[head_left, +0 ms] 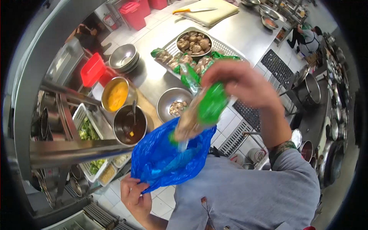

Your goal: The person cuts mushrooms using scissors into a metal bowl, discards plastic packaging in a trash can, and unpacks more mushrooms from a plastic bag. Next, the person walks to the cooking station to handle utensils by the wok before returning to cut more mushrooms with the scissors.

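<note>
Grey shirt (245,195) comes first, its right sleeve hemmed in a darker pattern, with the bare forearm raised. The right hand (245,82) is blurred, its fingers bent over the green end of a clear pack (191,119); it looks to be gripping it, though I cannot tell just how the fingers meet. Something brown shows through the pack, which slants down over the gaping mouth of a blue bag (165,165). Lower down, the left hand (134,195) pinches the bag's rim between thumb and fingers.

Just past the bag sit a steel bowl (164,103) with some chopped pieces (178,107), a pot (149,120) of dark sauce with a ladle (134,111) in it, and beside that a pot of yellow liquid (116,96). Greens (89,128) fill a white basket (80,114) off to the left.

Farther along the counter (149,65), a perforated tray (226,48) carries more packs (164,56) and a bowl of mushrooms (194,43). Stacked bowls (123,55) stand near a red tub (93,71). Beyond them, an orange-handled knife (194,10) lies on a cutting board (220,14). Across the room, a co-worker (308,40) in an apron is low down.
</note>
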Tool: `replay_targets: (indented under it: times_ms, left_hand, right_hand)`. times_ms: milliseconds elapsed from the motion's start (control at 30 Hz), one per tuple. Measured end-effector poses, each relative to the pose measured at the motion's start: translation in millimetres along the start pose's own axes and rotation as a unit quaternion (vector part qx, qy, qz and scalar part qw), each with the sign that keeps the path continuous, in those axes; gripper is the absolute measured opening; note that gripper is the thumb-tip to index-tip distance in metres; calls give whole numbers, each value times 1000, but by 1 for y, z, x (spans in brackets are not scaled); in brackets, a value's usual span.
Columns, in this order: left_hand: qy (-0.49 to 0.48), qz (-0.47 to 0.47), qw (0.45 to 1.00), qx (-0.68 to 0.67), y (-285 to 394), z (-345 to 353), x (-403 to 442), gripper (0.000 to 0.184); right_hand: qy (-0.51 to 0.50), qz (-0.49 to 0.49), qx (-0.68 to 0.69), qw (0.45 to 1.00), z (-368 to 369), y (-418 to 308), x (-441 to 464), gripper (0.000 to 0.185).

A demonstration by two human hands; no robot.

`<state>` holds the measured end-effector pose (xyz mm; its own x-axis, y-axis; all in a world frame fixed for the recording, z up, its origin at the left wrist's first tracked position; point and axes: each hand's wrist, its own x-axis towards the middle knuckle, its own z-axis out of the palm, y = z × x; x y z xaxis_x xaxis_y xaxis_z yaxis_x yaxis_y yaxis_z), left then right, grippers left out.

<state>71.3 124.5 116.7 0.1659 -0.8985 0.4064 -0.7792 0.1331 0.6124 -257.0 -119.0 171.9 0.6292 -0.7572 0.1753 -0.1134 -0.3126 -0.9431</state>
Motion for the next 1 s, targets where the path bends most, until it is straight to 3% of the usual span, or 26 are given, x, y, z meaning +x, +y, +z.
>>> replay_targets:
  times_ms: [133,200,333,367,467,500,533,567,600,633,667,733,767,833,867,900,933,967,1000]
  left_hand:
    - [1,-23,998,51,6,-16,-3,16]
    - [13,-31,996,83,10,-24,-7,15]
    - [47,-31,993,100,21,-42,-20,16]
    - [53,-23,994,93,22,-49,-23,16]
    - [76,-29,990,116,24,-67,-42,16]
    - [81,-23,990,111,24,-75,-48,16]
    - [101,-19,989,103,24,-81,-55,16]
    - [120,-14,988,95,23,-88,-64,16]
    - [137,-8,987,85,22,-99,-77,16]
    - [147,-3,984,97,19,-112,-92,17]
    - [189,8,980,54,15,-125,-110,18]
    - [269,29,962,-28,5,-156,-155,20]
    - [286,74,951,-93,-3,-171,-180,21]
    - [350,59,924,-142,-7,-204,-234,22]
    - [382,53,908,-165,-9,-222,-262,22]
    - [382,41,910,-157,-13,-238,-291,20]
    - [418,12,894,-160,-17,-252,-322,19]
    - [454,-16,876,-164,-21,-264,-352,20]
    - [491,-41,854,-168,-28,-271,-377,20]
  right_hand:
    - [234,-95,-133,958,-82,12,-11,46]
    - [263,-70,-312,910,-94,36,-14,44]
    - [215,55,-383,897,-82,176,-11,49]
    - [261,45,-377,888,-74,191,-15,61]
    - [331,1,-389,860,-47,134,-17,58]
    - [303,-36,-344,888,-26,94,-16,59]
    - [205,-91,-302,927,-12,72,-16,57]
    - [76,-86,-197,974,12,56,-21,61]
    - [-74,-70,-117,988,38,38,-22,82]
    - [-185,-143,-164,958,74,28,-17,109]
    - [-236,-130,-200,942,112,9,-15,126]
    - [-261,-168,-282,908,204,2,-13,132]
    - [-267,-169,-291,903,258,-3,-14,130]
    - [-248,-250,-268,897,371,4,-20,68]
    - [-306,-263,-203,892,423,3,-17,41]
    - [-356,-222,-136,898,481,11,-20,33]
    - [-325,-236,-81,912,532,8,-28,30]
    - [-324,-232,-30,917,574,-4,-36,33]
    - [-391,-174,68,901,609,-19,-44,50]
